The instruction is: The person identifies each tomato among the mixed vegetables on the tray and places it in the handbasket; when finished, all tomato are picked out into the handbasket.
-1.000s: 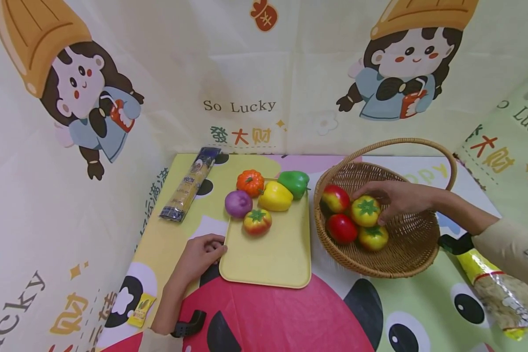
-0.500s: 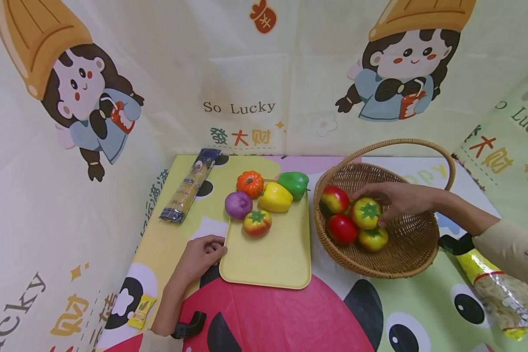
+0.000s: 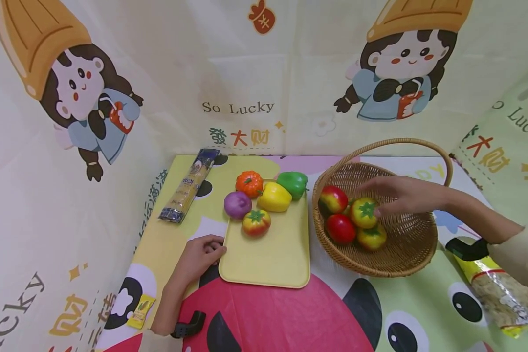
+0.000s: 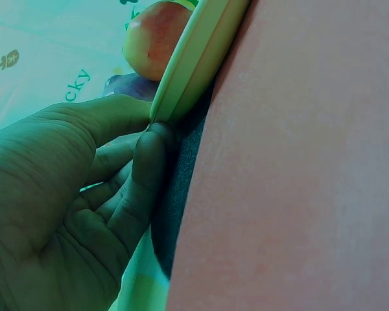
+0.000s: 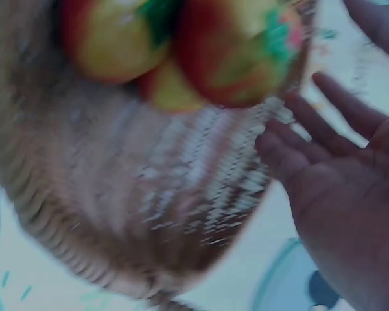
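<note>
My left hand (image 3: 201, 256) pinches the left edge of a yellow tray (image 3: 268, 264) between thumb and finger, as the left wrist view shows. On or against the tray's far part are a toy tomato (image 3: 256, 223), a yellow bell pepper (image 3: 275, 197), a green bell pepper (image 3: 292, 184), an orange pumpkin (image 3: 249, 184) and a purple onion (image 3: 237, 205). My right hand (image 3: 398, 194) is over a wicker basket (image 3: 405, 244), fingers extended and holding nothing. Just left of it sits a yellow-green toy tomato (image 3: 363, 213) on another toy tomato (image 3: 372, 238). Two red toy fruits (image 3: 341, 229) lie beside them.
The basket's arched handle (image 3: 396, 141) rises behind my right hand. A pasta packet (image 3: 190, 186) lies at the back left and a small yellow sachet (image 3: 141, 311) at the front left. A yellow-ended clear food bag (image 3: 501, 293) lies under my right forearm.
My right hand has let go of the upper yellow-green tomato and drawn back to the right, its fingers straightening. The tomato stays in the basket. My left hand keeps its place at the tray.
</note>
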{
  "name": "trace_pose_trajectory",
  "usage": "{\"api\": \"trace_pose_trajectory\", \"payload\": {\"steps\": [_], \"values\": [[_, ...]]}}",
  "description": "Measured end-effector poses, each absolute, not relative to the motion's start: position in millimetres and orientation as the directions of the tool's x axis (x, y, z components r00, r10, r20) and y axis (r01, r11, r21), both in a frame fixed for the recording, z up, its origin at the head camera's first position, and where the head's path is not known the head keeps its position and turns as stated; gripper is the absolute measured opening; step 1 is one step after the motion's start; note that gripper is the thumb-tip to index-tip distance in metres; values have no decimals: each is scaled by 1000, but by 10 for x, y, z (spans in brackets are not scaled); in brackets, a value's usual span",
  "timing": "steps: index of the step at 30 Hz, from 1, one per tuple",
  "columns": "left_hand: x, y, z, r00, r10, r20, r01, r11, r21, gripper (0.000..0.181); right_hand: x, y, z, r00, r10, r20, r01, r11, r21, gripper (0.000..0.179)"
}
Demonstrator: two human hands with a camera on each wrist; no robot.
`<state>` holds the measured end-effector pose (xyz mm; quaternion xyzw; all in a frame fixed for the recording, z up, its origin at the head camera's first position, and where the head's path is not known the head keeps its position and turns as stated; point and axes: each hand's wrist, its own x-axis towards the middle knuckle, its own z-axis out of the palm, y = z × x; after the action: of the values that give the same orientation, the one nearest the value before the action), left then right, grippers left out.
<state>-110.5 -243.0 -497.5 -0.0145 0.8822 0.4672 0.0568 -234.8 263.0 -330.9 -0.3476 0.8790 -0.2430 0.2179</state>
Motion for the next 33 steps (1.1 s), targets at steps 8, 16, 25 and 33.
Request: {"api": "trace_pose_trajectory", "payload": {"steps": [8,16,25,33], "values": [[-1106,-2429,-4983,-991,21,-130,-95,568,818,26,-1768,2484,-2939,-805,-592,-39,-473,680,-560,52],[-1109,-2417,-4961,-991,31,-128,-90,550,830,26,-1081,2120,-2958,-836,-538,107,-419,502,-757,66],[-1094,-2428,-4986,-991,27,-129,-93,543,835,24,-771,1346,-3448,-821,-553,144,-375,333,-865,67],[-1101,-2441,-4963,-992,26,-122,-88,547,832,24,-890,764,-3920,-862,-481,160,-320,272,-907,74]]}}
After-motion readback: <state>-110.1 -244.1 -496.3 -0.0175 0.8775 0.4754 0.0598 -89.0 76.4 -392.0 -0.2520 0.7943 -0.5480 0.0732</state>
